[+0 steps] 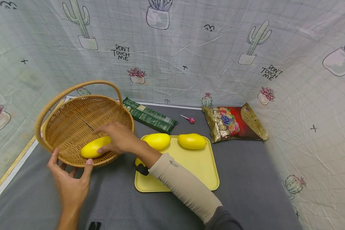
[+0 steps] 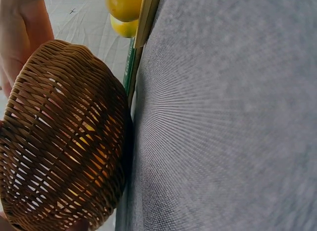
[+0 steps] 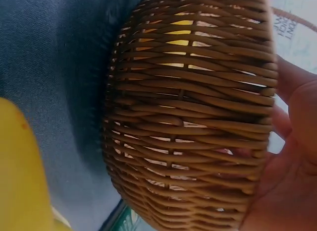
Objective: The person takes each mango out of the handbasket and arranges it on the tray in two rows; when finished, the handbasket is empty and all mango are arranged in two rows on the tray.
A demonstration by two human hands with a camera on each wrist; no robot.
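A wicker basket (image 1: 72, 127) with a tall arched handle stands at the left in the head view. My left hand (image 1: 72, 182) grips its near rim, thumb and fingers spread along the edge. Inside, a yellow mango (image 1: 92, 148) lies near the front wall. My right hand (image 1: 118, 139) reaches over the basket's right side and holds that mango by its right end, the thumb on its near side and the fingers across its far side. Through the weave, yellow shows in both wrist views. The right palm (image 3: 282, 186) is close beside the rim in the right wrist view.
Right of the basket lies a yellow tray (image 1: 189, 166) with a mango (image 1: 158, 141), another mango (image 1: 192, 141) and one partly behind the right wrist. Behind are a green packet (image 1: 150, 116), a lollipop (image 1: 191, 120) and a red-gold candy bag (image 1: 235, 123). A printed cloth hangs at the back.
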